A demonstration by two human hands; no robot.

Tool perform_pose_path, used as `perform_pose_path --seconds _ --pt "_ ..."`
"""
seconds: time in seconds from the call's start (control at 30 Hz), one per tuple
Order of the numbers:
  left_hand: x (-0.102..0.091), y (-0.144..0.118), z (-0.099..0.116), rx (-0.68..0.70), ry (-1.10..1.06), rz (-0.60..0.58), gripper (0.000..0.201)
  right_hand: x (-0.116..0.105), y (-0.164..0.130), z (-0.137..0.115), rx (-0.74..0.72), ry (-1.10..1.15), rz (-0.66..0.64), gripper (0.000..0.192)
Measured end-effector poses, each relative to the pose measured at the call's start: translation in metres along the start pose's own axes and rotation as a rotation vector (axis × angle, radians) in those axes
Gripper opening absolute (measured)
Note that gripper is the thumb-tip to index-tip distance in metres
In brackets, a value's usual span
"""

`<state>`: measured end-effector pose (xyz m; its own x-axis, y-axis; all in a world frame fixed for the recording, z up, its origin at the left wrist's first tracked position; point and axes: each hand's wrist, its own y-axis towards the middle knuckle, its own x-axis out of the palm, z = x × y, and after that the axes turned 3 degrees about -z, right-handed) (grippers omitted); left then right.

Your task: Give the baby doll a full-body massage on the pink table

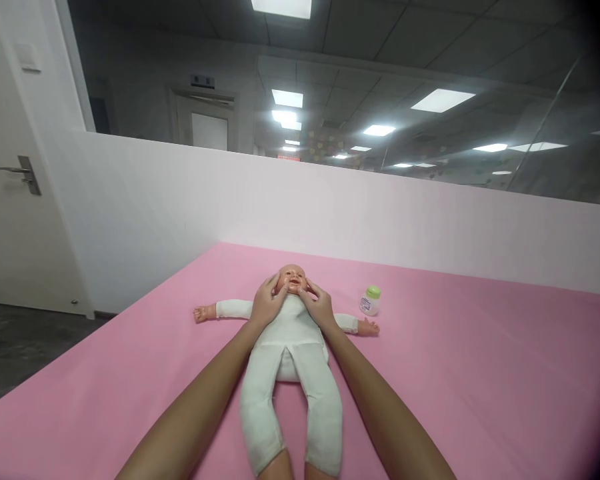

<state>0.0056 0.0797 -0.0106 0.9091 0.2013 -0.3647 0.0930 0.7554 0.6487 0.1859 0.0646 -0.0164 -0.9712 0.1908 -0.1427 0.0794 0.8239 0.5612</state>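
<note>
A baby doll (290, 333) with a white cloth body and a hard plastic head lies on its back, arms spread wide and legs toward me. My left hand (270, 300) cups one side of the doll's head, its thumb resting beside the mouth. On the opposite cheek, my right hand (319, 305) does the same, thumb near the chin. Both sets of fingers curve round the sides of the head and are partly hidden. A small clear jar with a green lid (370, 301) stands to the right, apart from my right hand.
Pink covering (455, 360) spreads beneath the doll. Behind it runs a low white wall (380, 220) with dark, reflecting glass above. At the left is a door with a metal handle (27, 175), beside a grey floor (15, 353).
</note>
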Motion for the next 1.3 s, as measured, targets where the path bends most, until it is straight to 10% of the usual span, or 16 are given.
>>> perform_pose_path --seconds 1.3 --pt "0.0027 0.0010 -0.0021 -0.012 0.006 0.022 0.055 -0.0001 -0.0011 -0.0031 -0.001 -0.038 0.014 0.057"
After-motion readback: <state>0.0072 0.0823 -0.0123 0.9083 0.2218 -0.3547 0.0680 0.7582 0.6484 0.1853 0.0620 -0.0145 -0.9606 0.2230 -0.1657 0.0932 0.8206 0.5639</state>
